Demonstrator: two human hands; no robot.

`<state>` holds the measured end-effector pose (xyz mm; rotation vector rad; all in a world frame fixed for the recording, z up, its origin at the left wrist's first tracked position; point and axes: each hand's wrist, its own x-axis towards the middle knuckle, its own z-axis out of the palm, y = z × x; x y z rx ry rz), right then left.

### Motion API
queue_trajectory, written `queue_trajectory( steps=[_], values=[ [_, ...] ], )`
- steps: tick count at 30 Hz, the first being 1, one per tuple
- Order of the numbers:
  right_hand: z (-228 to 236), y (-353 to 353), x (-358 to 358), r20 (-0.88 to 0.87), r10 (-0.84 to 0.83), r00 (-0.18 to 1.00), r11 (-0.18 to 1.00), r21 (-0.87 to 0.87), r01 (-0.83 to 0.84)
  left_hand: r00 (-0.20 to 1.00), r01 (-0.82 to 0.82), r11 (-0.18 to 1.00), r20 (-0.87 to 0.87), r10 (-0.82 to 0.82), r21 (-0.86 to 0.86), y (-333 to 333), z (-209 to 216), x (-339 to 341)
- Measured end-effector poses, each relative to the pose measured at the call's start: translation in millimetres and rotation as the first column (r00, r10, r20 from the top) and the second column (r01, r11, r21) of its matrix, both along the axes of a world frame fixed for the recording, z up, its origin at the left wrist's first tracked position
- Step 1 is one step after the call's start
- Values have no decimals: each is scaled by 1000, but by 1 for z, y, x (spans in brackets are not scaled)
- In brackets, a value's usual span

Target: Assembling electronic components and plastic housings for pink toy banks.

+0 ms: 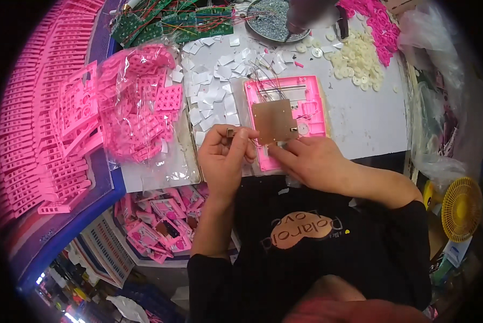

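A pink plastic casing (320,125) lies on the worktable in front of me, its inside facing up. Over it sits a flat brown circuit board (275,123), with thin wires running from its far edge. My left hand (225,156) is closed at the board's left side, thumb and forefinger pinched together. A small brownish square piece (230,133) sticks out from between those fingers. From the right, my right hand (316,161) rests over the casing's near edge, its bent fingers gripping the board's near edge. Its fingertips are partly hidden.
White paper squares (214,102) are scattered left of the casing. A bag of pink parts (136,102) and stacked pink casings (47,107) lie farther left. Green circuit boards (171,24), a dish of screws (273,21) and cream discs (357,62) are at the back.
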<state>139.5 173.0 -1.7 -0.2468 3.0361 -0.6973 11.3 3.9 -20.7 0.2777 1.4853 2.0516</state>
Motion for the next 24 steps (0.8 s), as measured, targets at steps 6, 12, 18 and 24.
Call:
queue_trajectory(
  steps=[6,12,18,24],
  values=[
    [-1,-2,1,44,73,996,991,111,-77,994,-50,996,98,43,72,-3,-12,4],
    [9,22,-6,187,250,950,964,40,-261,1000,-18,1000,18,18,-1,-3,-8,10],
    [17,47,-3,169,124,978,963,-257,-77,915,94,960,-358,-187,-263,-9,0,20],
    [20,37,-1,-131,-101,986,864,-503,22,664,135,905,-641,-384,-403,12,18,27]
  ],
)
